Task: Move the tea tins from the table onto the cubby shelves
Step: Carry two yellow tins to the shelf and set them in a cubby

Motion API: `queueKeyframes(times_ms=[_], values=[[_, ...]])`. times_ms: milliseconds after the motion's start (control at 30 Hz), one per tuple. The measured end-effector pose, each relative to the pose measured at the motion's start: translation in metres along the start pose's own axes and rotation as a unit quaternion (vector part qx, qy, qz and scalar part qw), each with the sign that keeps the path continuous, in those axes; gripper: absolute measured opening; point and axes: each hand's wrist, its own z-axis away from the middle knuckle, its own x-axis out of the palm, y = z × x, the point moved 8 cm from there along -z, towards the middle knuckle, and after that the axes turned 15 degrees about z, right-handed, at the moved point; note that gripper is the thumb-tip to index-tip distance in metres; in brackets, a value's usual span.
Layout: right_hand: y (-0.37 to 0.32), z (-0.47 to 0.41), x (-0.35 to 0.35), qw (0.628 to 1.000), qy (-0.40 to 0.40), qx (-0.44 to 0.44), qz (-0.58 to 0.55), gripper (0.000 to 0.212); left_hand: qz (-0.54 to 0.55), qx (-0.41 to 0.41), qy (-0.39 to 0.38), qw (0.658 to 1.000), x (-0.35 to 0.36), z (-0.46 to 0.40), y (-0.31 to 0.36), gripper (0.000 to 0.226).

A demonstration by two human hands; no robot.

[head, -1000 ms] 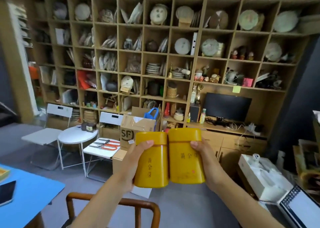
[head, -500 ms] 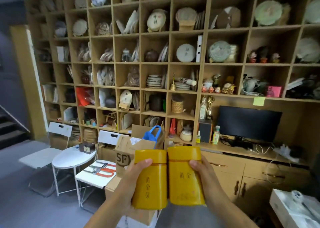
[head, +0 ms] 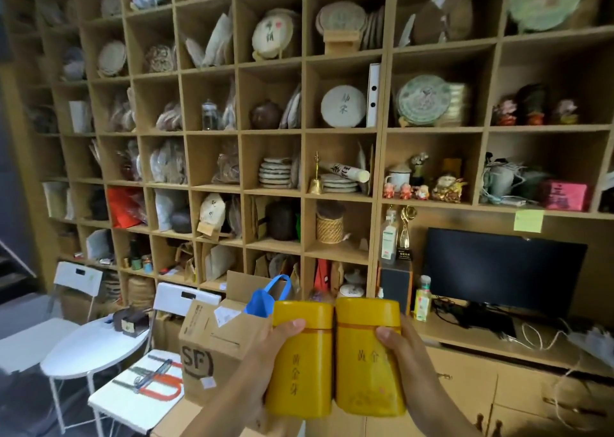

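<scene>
Two yellow tea tins stand upright side by side in front of me, touching. My left hand (head: pixel 262 367) grips the left tin (head: pixel 302 360) from its left side, thumb across the front. My right hand (head: pixel 403 360) grips the right tin (head: pixel 363 360) from its right side, thumb on the front. Straight ahead rises the wooden cubby shelf wall (head: pixel 304 130), most cubbies holding tea cakes, pots and jars. The table is out of view.
An open cardboard box marked SF (head: pixel 212 350) stands just below left of the tins, a blue bag (head: pixel 265 298) in it. White folding chairs (head: pixel 139 390) and a small round table (head: pixel 89 347) sit to the left. A monitor (head: pixel 501 270) stands on the counter (head: pixel 498 347) at right.
The view has closed in on the shelf wall, which now fills the frame. Both hands keep the two tins together, held at the same height.
</scene>
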Motion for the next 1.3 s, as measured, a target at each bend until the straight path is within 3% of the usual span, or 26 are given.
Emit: queueKeyframes(times_ms=[133, 233, 533, 833, 1000, 1100, 1233, 1300], values=[[0.018, -0.079, -0.002, 1.000, 0.003, 0.004, 0.016, 0.096, -0.009, 0.009, 0.010, 1.000, -0.012, -0.079, 0.010, 0.090], [0.029, -0.151, -0.003, 1.000, 0.010, 0.008, 0.022, 0.082, 0.000, 0.010, 0.013, 1.000, -0.024, -0.147, 0.023, 0.087], [0.016, -0.330, 0.038, 0.999, -0.022, -0.049, 0.008, 0.071, -0.005, 0.041, 0.037, 0.998, -0.072, -0.295, 0.104, 0.075], [-0.001, -0.483, 0.096, 0.994, -0.057, -0.091, -0.016, 0.039, -0.073, 0.148, 0.051, 0.985, -0.122, -0.409, 0.202, 0.073], [-0.015, -0.569, 0.111, 0.990, -0.068, -0.123, -0.013, 0.046, -0.096, 0.165, 0.054, 0.980, -0.135, -0.486, 0.251, 0.067], [-0.030, -0.623, 0.116, 0.987, -0.059, -0.147, 0.008, 0.050, -0.127, 0.193, 0.049, 0.972, -0.136, -0.528, 0.287, 0.041], [-0.050, -0.685, 0.127, 0.984, -0.041, -0.167, 0.037, 0.073, -0.146, 0.231, 0.042, 0.961, -0.144, -0.579, 0.330, 0.069], [-0.057, -0.712, 0.134, 0.984, -0.037, -0.169, 0.049, 0.077, -0.156, 0.246, 0.042, 0.956, -0.146, -0.598, 0.347, 0.072]])
